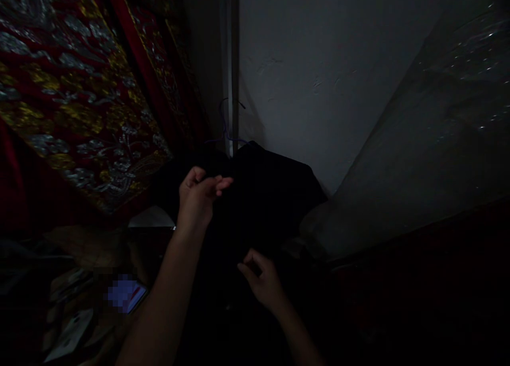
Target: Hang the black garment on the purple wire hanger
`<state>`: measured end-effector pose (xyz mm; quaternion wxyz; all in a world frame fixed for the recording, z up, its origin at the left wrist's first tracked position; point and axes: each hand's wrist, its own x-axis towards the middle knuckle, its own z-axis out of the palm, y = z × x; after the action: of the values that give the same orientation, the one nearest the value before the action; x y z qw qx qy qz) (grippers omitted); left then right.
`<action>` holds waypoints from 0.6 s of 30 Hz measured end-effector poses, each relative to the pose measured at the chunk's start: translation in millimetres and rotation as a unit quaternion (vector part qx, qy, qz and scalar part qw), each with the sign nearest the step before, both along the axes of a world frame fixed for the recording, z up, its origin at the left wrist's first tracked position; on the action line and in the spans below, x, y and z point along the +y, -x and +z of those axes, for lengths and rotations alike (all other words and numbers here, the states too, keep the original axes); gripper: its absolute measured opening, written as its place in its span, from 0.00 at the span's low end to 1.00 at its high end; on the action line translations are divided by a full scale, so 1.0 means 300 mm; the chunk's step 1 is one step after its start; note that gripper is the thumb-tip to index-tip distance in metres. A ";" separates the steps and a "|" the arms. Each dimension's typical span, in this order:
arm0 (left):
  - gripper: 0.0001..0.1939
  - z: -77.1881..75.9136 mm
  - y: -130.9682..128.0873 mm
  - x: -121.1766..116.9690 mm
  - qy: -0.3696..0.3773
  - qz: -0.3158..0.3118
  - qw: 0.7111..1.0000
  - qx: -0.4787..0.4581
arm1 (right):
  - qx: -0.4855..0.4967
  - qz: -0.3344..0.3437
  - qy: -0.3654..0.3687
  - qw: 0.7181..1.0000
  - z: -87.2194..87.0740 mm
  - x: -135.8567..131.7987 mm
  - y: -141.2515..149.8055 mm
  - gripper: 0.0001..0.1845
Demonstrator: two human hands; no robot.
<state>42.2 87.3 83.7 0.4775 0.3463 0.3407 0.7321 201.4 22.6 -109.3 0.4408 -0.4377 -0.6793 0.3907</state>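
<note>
Two hands, left (197, 193) and right (261, 281), fingers loosely curled, overlie the black garment (271, 190), left nearer its collar edge; grip or contact indeterminable.

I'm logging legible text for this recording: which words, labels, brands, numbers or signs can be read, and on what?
None can be read.
Lit screen: pixelated, nothing legible.
Pale flat item: dark marks, too dim and small to read.
Wall: faint marks, no readable letters.
Dark garment: no label can be made out.
</note>
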 end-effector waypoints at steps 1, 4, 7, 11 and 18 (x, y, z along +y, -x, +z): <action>0.22 0.034 0.003 0.029 -0.017 0.009 1.000 -0.006 | -0.009 0.009 -0.004 1.000 0.003 0.012 0.001 0.10; 0.19 0.078 -0.008 0.074 -0.057 0.017 0.998 0.016 | -0.050 0.038 -0.025 0.998 0.024 0.055 -0.016 0.09; 0.18 0.047 -0.030 0.060 -0.101 -0.006 0.990 0.101 | -0.078 0.050 -0.060 0.994 0.097 0.103 -0.052 0.06; 0.15 -0.007 -0.041 0.018 -0.180 0.018 0.960 0.214 | 0.032 0.020 -0.145 0.989 0.319 0.172 -0.068 0.16; 0.10 -0.008 -0.027 -0.011 -0.210 0.066 0.911 0.348 | -0.045 0.023 -0.354 0.934 0.652 0.320 -0.009 0.08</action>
<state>50.3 83.9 81.3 0.1960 0.6481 0.3457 0.6496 204.0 118.8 86.4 0.5267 -0.2547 -0.8028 0.1148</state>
